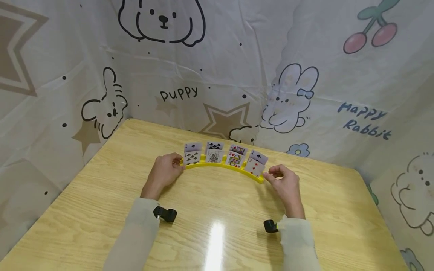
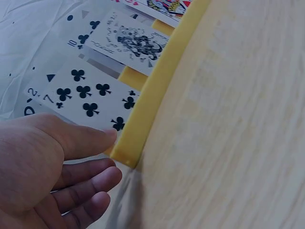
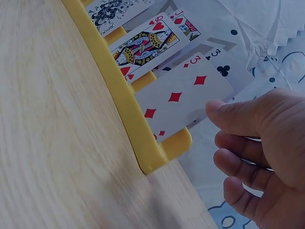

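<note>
A curved yellow card holder [image 1: 217, 164] stands on the table with two rows of playing cards upright in it. The front row runs from the seven of clubs [image 2: 90, 90] through a joker [image 2: 136, 44] and the queen of hearts [image 3: 147, 45] to the three of diamonds [image 3: 176, 98]. Behind them show the tops of more cards, among them the three of clubs [image 3: 223, 69]. My left hand [image 1: 165, 171] pinches the holder's left end, its index finger hidden. At the right end, my right hand [image 1: 284, 184] has its fingers loosely bent, thumb tip at the three of diamonds' edge.
The light wooden table [image 1: 217, 203] reaches back to a printed cloth [image 1: 237, 75] that hangs behind and along both sides. Black wrist cameras [image 1: 166, 213] sit at both cuffs, over the table in front of the holder.
</note>
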`<state>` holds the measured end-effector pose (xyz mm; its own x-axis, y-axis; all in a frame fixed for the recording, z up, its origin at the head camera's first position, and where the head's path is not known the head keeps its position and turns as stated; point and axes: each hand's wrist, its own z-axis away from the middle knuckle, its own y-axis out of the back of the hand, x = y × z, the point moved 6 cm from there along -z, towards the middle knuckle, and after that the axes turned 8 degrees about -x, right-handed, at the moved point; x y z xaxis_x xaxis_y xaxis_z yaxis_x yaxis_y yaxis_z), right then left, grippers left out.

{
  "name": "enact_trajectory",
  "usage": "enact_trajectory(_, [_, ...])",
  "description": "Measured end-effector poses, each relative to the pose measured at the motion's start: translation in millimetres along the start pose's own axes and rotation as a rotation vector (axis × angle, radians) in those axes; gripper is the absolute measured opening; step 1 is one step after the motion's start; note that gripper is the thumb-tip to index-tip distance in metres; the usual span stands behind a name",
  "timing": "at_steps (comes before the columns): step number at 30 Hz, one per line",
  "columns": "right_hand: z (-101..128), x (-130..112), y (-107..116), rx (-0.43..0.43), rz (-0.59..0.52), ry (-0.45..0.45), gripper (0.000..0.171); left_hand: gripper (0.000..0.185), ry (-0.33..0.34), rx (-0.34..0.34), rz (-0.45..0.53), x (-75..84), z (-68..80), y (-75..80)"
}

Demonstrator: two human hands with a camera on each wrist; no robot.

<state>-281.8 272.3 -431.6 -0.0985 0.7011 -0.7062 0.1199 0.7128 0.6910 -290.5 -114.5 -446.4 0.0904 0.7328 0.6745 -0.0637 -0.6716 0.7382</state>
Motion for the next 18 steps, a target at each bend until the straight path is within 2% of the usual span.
enact_trajectory(1, [5.0, -9.0, 4.1, -0.003, -0.003, -0.003, 0.028, 0.035, 0.000, 0.000, 0.005, -0.1, 0.2, 1.2])
enact_trajectory(4, [10.5, -7.1, 8.6, 0.002, 0.030, -0.002, 0.028, 0.036, 0.007, -0.005, 0.012, -1.7, 1.7, 4.4])
enact_trajectory(11, [6.3, 68.5, 1.1, 0.059, 0.208, 0.011, 0.038, 0.038, 0.034, -0.022, 0.019, -6.1, 13.5, 10.6])
enact_trajectory(14, [12.7, 67.0, 6.8, 0.064, 0.227, 0.014, 0.042, 0.040, 0.041, -0.020, 0.020, -6.2, 19.3, 14.8])
enact_trajectory(18, [30.4, 29.1, 21.3, 0.018, 0.207, 0.030, 0.049, 0.042, 0.035, -0.009, -0.026, -4.3, 25.1, 20.5])
